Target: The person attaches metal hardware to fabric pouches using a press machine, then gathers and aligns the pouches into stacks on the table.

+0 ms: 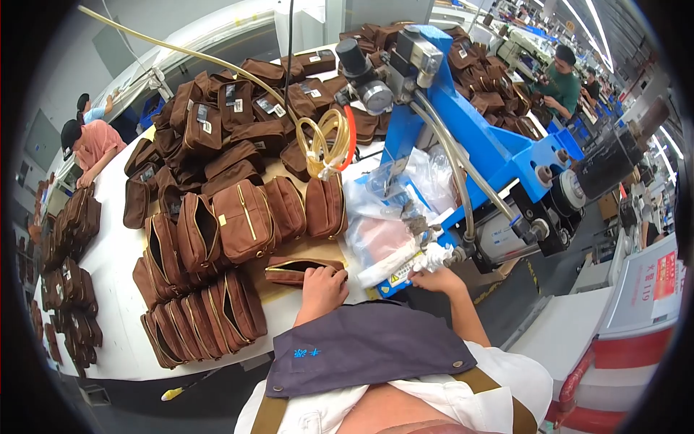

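My left hand [323, 291] grips the near right side of a brown zip pouch [289, 272], its fingers curled over the fabric. The pouch lies on the table's front part with its zipper partly open. My right hand [437, 281] is at the lower front of a blue pneumatic press [416, 108], beside white wrapping [439, 256]. Its fingers are bent together, and what they hold, if anything, is hidden. Left of my left hand stand rows of brown bags [242, 220], several with open zippers.
A heap of dark brown bags [217, 123] covers the back of the white table [108, 289]. Clear plastic bags [376, 217] lie beside the press. A coiled yellow hose [322, 145] hangs over the table. Other people [97, 148] work at the left and far right.
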The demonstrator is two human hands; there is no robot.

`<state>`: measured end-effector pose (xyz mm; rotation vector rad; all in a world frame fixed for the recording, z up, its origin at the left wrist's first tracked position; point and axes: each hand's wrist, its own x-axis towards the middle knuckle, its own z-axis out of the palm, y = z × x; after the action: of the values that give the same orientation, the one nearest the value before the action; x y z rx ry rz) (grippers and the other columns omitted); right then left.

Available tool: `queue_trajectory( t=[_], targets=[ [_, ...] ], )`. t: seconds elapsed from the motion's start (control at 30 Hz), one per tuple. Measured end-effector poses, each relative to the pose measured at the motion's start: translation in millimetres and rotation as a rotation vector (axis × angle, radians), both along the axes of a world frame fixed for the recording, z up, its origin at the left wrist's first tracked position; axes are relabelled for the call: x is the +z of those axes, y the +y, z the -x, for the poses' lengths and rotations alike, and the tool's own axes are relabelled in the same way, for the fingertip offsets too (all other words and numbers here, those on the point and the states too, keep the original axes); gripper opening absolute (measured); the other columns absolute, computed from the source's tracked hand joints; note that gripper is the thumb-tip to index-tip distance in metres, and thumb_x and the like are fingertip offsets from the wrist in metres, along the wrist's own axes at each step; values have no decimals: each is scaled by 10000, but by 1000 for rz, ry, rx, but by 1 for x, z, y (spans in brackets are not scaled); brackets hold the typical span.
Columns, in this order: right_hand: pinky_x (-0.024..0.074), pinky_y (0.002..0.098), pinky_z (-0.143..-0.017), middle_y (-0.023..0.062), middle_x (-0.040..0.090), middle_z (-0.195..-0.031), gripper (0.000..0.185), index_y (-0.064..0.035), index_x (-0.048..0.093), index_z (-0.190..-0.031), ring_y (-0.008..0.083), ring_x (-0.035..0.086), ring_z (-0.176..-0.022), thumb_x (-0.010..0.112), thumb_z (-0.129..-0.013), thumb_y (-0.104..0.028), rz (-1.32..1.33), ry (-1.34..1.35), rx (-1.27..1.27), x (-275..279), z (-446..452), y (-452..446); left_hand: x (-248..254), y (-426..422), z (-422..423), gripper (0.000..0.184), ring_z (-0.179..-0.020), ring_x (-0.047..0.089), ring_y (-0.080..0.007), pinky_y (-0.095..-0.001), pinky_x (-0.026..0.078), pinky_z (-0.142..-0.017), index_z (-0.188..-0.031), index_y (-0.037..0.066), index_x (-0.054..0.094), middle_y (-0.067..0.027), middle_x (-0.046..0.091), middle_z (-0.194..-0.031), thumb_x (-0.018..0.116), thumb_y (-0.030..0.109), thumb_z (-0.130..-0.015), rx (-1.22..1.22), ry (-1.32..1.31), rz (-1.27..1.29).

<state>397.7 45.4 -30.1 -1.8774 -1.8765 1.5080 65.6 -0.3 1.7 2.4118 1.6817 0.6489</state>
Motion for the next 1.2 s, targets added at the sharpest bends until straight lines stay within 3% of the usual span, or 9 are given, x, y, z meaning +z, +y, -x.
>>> queue_trajectory(
  t=[0.27,0.4,0.5,0.67,0.8,0.93,1.0,1.07,1.2],
  targets=[
    [535,447,-783,157,722,-914,199,-73,729,-979,364,686,-854,628,-869,-204,-344,132,456,8,105,0,-16,12,-13,121,-712,657,-267,-437,447,-662,-749,104,579,-86,659,-703,670,182,-764,151,-73,144],
    [534,434,-770,151,723,-904,188,-67,728,-979,352,689,-836,626,-875,-186,-359,203,448,15,132,0,-10,7,-8,210,-758,663,-300,-445,474,-699,-947,109,614,-102,677,-757,680,191,-765,210,-154,265],
    [534,400,-749,148,722,-877,180,-57,723,-986,317,694,-802,634,-878,-170,-354,240,429,18,135,4,25,-10,24,546,-902,643,-328,-465,471,-792,-1290,138,569,-119,681,-886,700,160,-760,90,-106,229],
    [527,333,-707,139,718,-830,180,-34,715,-1005,231,692,-733,650,-880,-147,-347,249,400,6,125,8,49,-43,89,741,-946,638,-347,-459,505,-797,-1435,189,483,-168,638,-989,708,52,-742,288,138,330],
    [538,370,-739,152,726,-870,189,-43,726,-999,297,700,-783,645,-865,-148,-332,272,415,16,135,7,60,-65,92,673,-805,644,-351,-445,522,-731,-1411,173,512,-145,596,-938,694,32,-778,483,-24,283],
    [530,287,-706,96,741,-837,176,-25,721,-1020,144,691,-741,673,-881,-122,-262,379,390,20,142,2,43,-71,72,542,-899,623,-350,-421,532,-759,-1349,149,544,-146,598,-999,683,53,-834,680,-340,-33],
    [533,272,-704,75,752,-853,192,-17,718,-1038,110,688,-741,681,-884,-126,-165,453,357,19,144,0,49,-74,62,551,-1013,567,-370,-388,511,-876,-1318,115,564,-164,563,-1083,729,70,-794,638,-721,285],
    [533,257,-697,65,756,-868,206,-1,709,-1052,91,683,-737,679,-892,-127,-59,420,320,23,145,-3,35,-79,57,588,-1070,539,-394,-421,496,-923,-1298,103,579,-180,543,-1104,758,57,-740,312,-718,415],
    [527,235,-672,56,753,-867,219,14,694,-1079,78,673,-722,668,-912,-125,162,449,260,7,142,-5,34,-76,38,619,-1131,525,-386,-466,429,-1024,-1279,134,606,-191,568,-1083,768,44,-689,238,-182,474]
  ],
)
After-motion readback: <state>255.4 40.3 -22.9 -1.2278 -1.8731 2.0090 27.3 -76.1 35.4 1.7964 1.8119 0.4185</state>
